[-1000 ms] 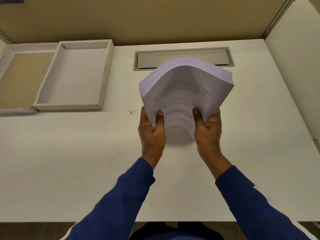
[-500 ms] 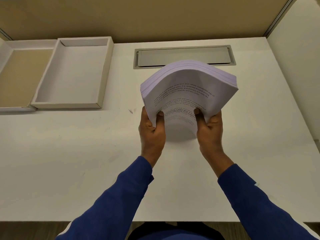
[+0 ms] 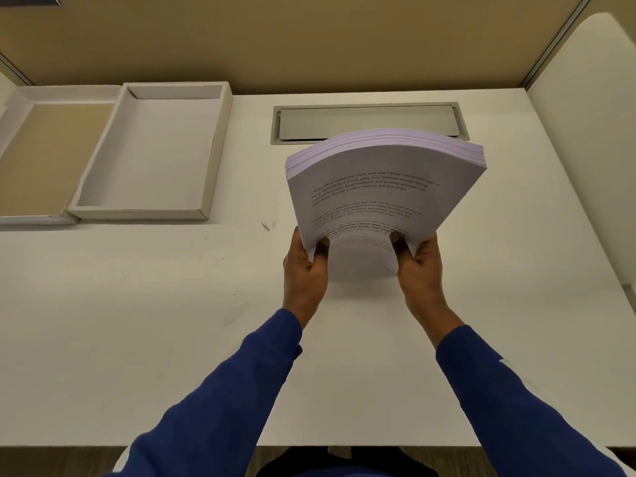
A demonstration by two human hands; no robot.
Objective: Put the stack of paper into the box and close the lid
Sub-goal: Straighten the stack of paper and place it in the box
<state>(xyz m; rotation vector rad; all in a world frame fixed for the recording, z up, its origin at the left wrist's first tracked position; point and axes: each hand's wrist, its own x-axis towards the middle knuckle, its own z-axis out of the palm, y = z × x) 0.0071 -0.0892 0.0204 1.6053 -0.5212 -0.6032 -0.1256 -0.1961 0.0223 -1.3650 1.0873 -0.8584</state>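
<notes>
A: Where is the stack of paper (image 3: 385, 187) right now?

B: You have it up off the surface (image 3: 137, 321), tilted on end with its printed top sheet facing you and its far edge bowed into an arch. It is well to the right of the box (image 3: 220, 146), and its top edge overlaps the grey hatch (image 3: 368, 120) set into the surface behind it.

A: And your grip?

B: Your left hand (image 3: 304, 270) clamps the stack's lower left corner, thumb pressed on the front sheet, fingers (image 3: 292, 259) wrapped behind. Your right hand (image 3: 421, 266) does the same at the lower right corner. Both are clenched on the paper.

A: The box itself?

B: It sits open at the far left of the surface, a shallow white tray with nothing in it. Its lid (image 3: 41, 160) lies just left of the box, touching it, inner side up, showing a tan panel. Behind the box runs a tan partition wall (image 3: 309, 43). Your blue sleeves (image 3: 220, 390) reach in from the near edge.
</notes>
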